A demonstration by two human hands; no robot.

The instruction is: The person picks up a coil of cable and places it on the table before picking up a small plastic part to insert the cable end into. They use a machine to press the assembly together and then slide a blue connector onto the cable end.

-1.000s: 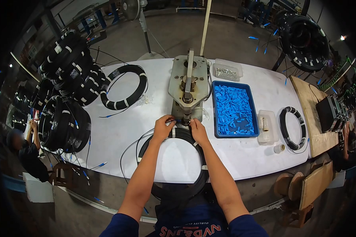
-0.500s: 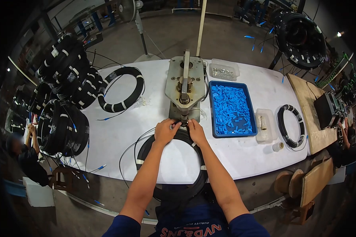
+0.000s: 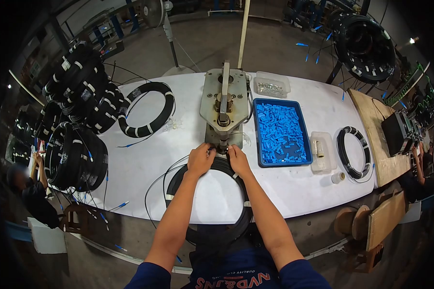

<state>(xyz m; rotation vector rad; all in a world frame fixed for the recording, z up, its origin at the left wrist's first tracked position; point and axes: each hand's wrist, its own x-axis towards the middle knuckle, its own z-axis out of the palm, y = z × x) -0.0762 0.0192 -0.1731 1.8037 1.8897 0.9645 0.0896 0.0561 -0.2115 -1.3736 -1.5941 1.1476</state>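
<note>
At the foot of a metal hand press (image 3: pixel 223 103), my left hand (image 3: pixel 200 160) is closed with its fingertips pinched together. My right hand (image 3: pixel 237 159) is closed too, on the other side of the press's narrow lower tip. Whatever the fingers hold there is too small and covered to make out. Below both hands lies a coil of black cable (image 3: pixel 178 184), partly over the table's front edge and between my forearms. Thin loose cable loops out from it to the left and runs up toward my left hand.
Right of the press sits a blue tray (image 3: pixel 309 144) of small blue connector parts, with clear plastic boxes (image 3: pixel 324 153) nearby. More black coils (image 3: pixel 147 130) lie on the white table (image 3: pixel 125 183), stacked high at left. People work at both sides.
My fingertips have drawn slightly apart at the press tip, the left ones shifting a little to the left. The view has moved very slightly; the press, tray and coils stay in place.
</note>
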